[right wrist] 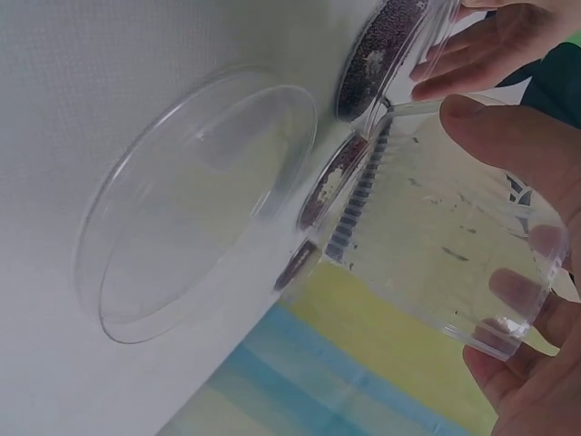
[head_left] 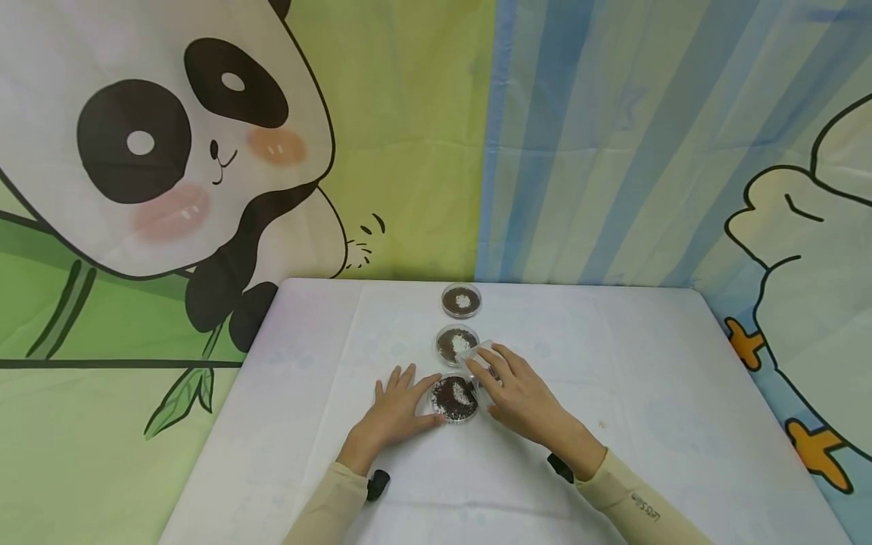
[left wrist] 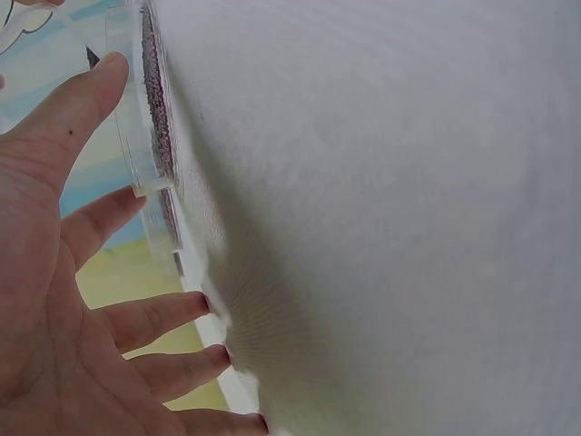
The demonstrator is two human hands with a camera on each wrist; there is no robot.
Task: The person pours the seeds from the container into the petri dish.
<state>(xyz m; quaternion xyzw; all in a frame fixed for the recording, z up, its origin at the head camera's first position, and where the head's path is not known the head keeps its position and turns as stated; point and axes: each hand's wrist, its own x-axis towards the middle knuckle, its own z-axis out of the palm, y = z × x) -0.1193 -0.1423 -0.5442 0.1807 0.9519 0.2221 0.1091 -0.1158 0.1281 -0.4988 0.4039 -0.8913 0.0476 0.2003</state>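
Observation:
Three round petri dishes with dark brown grains and a white patch stand in a row. My left hand [head_left: 395, 409] holds the nearest petri dish [head_left: 454, 401] between thumb and index finger. Its other fingers are spread, tips on the table, in the left wrist view. My right hand [head_left: 531, 397] grips a clear square plastic box [right wrist: 445, 236] between thumb and fingers, tilted beside the nearest dish. Dark stripes line one edge of the box, and small dark specks cling to its wall. The middle dish [head_left: 450, 344] is partly behind the box; the far dish [head_left: 461, 300] stands beyond it.
A clear round dish or lid [right wrist: 195, 218] lies on the table near my right hand. The white-covered table [head_left: 613, 356] ends at a printed backdrop [head_left: 409, 136] with a panda. A dark wrist device [head_left: 378, 484] sits at the left cuff.

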